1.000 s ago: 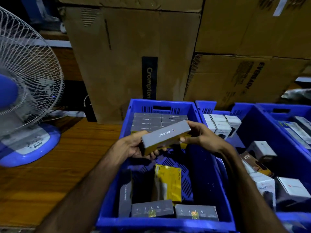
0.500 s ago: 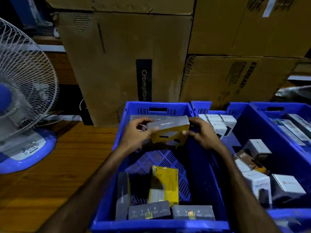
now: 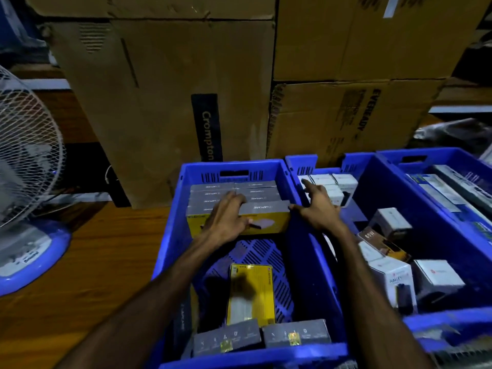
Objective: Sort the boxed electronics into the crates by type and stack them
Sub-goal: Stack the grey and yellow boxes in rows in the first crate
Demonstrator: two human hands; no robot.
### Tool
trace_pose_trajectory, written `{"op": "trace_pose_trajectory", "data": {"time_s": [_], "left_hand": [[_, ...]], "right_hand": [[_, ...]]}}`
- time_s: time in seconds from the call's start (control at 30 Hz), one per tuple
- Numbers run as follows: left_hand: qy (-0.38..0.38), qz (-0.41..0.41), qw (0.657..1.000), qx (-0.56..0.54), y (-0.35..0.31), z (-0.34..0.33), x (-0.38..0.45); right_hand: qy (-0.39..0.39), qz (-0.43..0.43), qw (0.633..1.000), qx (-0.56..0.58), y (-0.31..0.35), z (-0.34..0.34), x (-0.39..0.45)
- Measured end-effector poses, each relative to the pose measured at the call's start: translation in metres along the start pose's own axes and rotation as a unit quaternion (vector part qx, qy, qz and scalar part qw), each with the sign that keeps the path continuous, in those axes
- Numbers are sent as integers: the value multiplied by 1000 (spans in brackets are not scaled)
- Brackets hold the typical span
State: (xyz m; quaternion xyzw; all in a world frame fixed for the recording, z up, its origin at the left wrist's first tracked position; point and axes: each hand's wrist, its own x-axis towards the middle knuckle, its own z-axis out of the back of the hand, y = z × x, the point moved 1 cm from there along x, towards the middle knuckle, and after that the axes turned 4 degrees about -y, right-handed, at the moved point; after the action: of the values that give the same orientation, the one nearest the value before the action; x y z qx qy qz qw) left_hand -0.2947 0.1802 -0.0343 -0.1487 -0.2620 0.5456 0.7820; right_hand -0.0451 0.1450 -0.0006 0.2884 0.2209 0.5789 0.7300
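Note:
A grey-topped, yellow-fronted box point(image 3: 269, 213) stands at the front of a row of like grey boxes point(image 3: 255, 188) packed against the far wall of the left blue crate point(image 3: 170, 235). My left hand point(image 3: 226, 219) lies over this box, fingers on its top and thumb on its yellow face. My right hand point(image 3: 318, 209) hovers at the box's right end with fingers spread over the crate wall; only the thumb tip touches the corner. A yellow box point(image 3: 253, 288) lies flat on the crate floor. Two grey boxes point(image 3: 295, 336) stand along the near wall.
The middle blue crate point(image 3: 372, 179) holds white boxes point(image 3: 344, 182) at the back and loose mixed boxes nearer me. A third crate point(image 3: 426, 157) sits at the right. Big cardboard cartons point(image 3: 159, 102) stand behind. A table fan point(image 3: 24, 182) occupies the wooden table point(image 3: 93, 275) at left.
Both hands carried the grey-and-yellow box from mid-air forward and down into the row at the crate's far end. My right hand has come off it and spread open.

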Motion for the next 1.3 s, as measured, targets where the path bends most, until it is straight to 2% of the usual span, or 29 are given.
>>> {"op": "trace_pose_trajectory", "data": {"time_s": [0.13,0.27,0.57,0.83,1.13,1.3], "left_hand": [[-16,19,1000,1,-6,-12,4],[-15,9,1000,16,0,-21,-1],[-49,-23,997,54,10,-45,-13],[-62,-7,997,39,11,-50,-15],[-46,43,998,-13,7,-35,-9],[13,71,997,-20,8,-3,-16]], "right_hand": [[33,-4,998,48,-38,-15,28],[20,-13,996,91,-10,-1,7],[32,-31,995,89,-7,-1,8],[22,-29,997,64,-1,-3,4],[16,-19,999,43,-2,-4,3],[31,-1,999,-7,0,3,-5]]}}
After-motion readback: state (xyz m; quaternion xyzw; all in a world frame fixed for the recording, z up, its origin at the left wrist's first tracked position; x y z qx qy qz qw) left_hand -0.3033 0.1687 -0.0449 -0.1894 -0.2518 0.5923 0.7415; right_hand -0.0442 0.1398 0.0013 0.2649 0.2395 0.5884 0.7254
